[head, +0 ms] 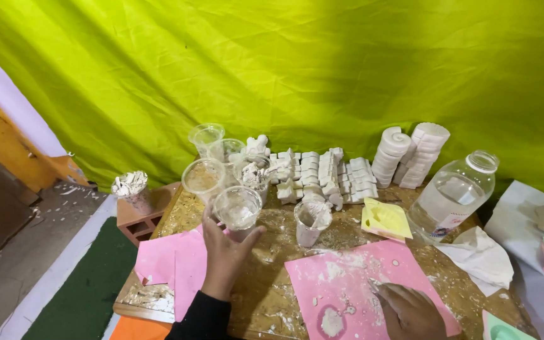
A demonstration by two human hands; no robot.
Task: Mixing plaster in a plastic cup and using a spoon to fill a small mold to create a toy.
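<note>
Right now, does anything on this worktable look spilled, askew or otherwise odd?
Yes. White powder and crumbs are scattered over the wooden board and the pink sheet, with a smeared white patch near the right hand. The left hand grips a residue-coated clear cup.

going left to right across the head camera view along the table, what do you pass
Cup of white scraps on a brick → clear cup in the left hand → plaster-caked cup → yellow mould → big clear jar → crumpled white paper. The right hand presses the pink sheet nearer the camera.
</note>
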